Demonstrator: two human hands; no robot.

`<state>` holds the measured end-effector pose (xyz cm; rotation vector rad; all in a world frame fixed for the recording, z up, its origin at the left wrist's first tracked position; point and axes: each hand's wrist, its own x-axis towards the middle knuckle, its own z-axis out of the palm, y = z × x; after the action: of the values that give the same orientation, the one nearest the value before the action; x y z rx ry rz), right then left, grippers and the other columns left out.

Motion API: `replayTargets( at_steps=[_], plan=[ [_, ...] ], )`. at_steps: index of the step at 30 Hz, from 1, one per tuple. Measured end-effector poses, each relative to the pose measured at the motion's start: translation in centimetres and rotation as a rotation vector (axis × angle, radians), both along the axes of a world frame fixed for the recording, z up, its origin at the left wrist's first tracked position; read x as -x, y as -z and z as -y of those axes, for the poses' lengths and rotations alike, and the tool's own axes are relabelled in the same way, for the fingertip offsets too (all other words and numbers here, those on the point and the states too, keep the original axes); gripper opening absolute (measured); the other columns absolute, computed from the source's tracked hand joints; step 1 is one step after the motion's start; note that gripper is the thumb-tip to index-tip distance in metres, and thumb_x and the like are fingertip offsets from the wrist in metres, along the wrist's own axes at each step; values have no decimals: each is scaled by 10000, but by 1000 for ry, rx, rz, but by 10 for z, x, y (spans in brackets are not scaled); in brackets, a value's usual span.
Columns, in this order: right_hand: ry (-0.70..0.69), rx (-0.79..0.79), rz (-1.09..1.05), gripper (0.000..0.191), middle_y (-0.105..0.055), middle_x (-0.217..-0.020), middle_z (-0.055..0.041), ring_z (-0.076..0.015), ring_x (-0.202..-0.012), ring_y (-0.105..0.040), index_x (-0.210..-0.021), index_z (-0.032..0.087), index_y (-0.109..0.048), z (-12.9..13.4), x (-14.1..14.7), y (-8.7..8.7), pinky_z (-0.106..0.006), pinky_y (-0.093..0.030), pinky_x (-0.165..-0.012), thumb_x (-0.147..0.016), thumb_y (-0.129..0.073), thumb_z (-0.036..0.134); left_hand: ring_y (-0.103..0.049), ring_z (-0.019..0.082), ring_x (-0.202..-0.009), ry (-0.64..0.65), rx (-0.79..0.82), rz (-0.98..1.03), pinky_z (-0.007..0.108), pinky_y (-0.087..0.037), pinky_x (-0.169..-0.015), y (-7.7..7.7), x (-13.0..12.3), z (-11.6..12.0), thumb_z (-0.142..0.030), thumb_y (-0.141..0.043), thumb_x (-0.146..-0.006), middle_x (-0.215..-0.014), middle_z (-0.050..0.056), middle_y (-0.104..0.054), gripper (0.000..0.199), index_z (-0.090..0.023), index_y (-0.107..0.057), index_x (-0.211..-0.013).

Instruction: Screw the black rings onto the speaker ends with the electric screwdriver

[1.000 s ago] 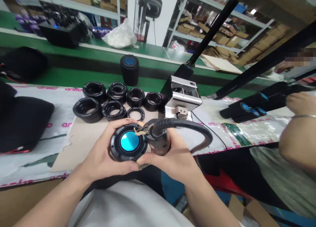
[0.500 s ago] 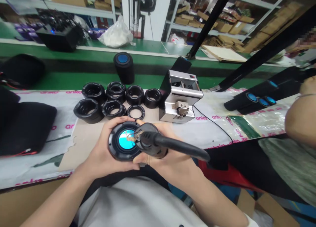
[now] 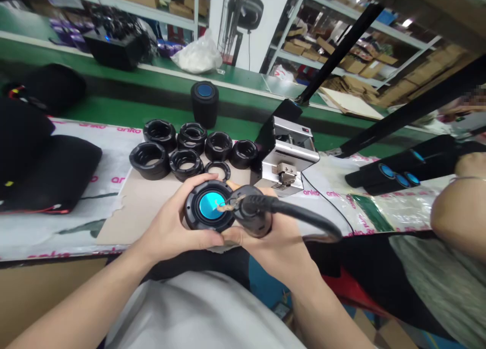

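A round black speaker part [image 3: 211, 206] with a shiny blue centre is held between my two hands, near the front edge of the table. My left hand [image 3: 176, 220] wraps its left side, thumb along the near rim. On the right side, my right hand [image 3: 279, 243] closes round it, partly hidden by a black tool [image 3: 252, 212] with a thick cable that hangs in front. Several black rings [image 3: 149, 162] stand just beyond on a cardboard sheet [image 3: 132, 207]. A thinner ring [image 3: 218, 171] lies nearest to the held part.
A silver machine [image 3: 290, 159] stands to the right of the rings. Behind them is an upright black cylinder [image 3: 205, 103]. Black padded pieces [image 3: 61, 172] lie at left. At right are more cylinders [image 3: 374, 179] and another person's arm [image 3: 459, 207].
The camera view has shifted, so the table items appear further right. Both hands still hold the round part, which now sits slightly higher and further right in view.
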<state>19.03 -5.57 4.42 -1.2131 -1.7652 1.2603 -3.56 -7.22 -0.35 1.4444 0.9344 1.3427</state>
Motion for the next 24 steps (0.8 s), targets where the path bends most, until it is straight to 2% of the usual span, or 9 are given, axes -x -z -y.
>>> replayTargets(
  at_steps=[3,5,7,9,11,13,17,21,24],
  plan=[
    [-11,83,-89,592,-772,-1226,3,-245,-1147,-755,-1255,316,-738,-6,-1,-6,-313,-664,-908,-732,-1008,246,-784,302,-1206,-38,-13,-39,346,-640,-1030,0,-2,-1,-416,-1038,-721,-1374,69,-774,826,-294,-635,-1432],
    [67,59,-166,580,-778,-1210,-28,-256,-1119,-760,-1212,274,-740,-12,-8,-15,-303,-665,-817,-708,-1027,249,-756,314,-1265,-65,-30,-100,347,-622,-1048,3,-1,-2,-419,-1032,-713,-1422,79,-749,831,-288,-638,-1432],
    [213,-43,-348,496,-781,-1178,-44,-214,-866,-767,-1130,252,-718,-22,-21,-26,-282,-619,-640,-743,-1023,311,-727,320,-1314,-68,-59,-140,355,-599,-1084,7,3,-1,-439,-1019,-721,-1482,83,-713,841,-293,-628,-1450],
    [374,-210,-606,481,-776,-1069,-32,-138,-608,-664,-1050,226,-676,-35,-37,-36,-263,-556,-521,-792,-998,474,-712,317,-1333,-63,-96,-161,362,-582,-1115,11,7,2,-444,-1000,-742,-1495,83,-701,842,-297,-608,-1472],
    [508,-364,-815,574,-739,-907,1,-104,-522,-588,-993,211,-624,-48,-52,-44,-244,-543,-485,-783,-973,615,-703,318,-1336,-94,-123,-186,369,-572,-1130,14,7,4,-436,-974,-767,-1469,84,-705,817,-290,-598,-1478],
    [609,-508,-896,599,-645,-704,52,-102,-487,-549,-924,219,-564,-61,-64,-49,-224,-540,-468,-798,-935,673,-694,331,-1334,-173,-111,-243,392,-574,-1129,16,1,3,-444,-941,-790,-1440,85,-708,775,-278,-602,-1467],
    [537,-565,-798,510,-532,-577,91,-122,-432,-485,-931,257,-536,-82,-73,-50,-252,-488,-448,-901,-848,658,-705,373,-1288,-254,-79,-382,480,-586,-1113,11,-28,-18,-499,-924,-784,-1397,80,-715,744,-276,-616,-1423],
    [436,-420,-679,581,-545,-624,59,-139,-474,-519,-901,265,-550,-100,-68,-49,-283,-427,-468,-841,-852,758,-728,383,-1221,-116,-87,-377,486,-612,-1026,6,-57,-45,-591,-937,-748,-1364,93,-720,790,-267,-615,-1393],
    [401,-400,-663,647,-532,-612,45,-125,-484,-521,-809,243,-507,-110,-63,-48,-278,-421,-484,-843,-805,816,-725,389,-1215,-62,-50,-332,480,-607,-997,6,-62,-53,-700,-939,-702,-1364,108,-718,877,-258,-613,-1386]
  ],
)
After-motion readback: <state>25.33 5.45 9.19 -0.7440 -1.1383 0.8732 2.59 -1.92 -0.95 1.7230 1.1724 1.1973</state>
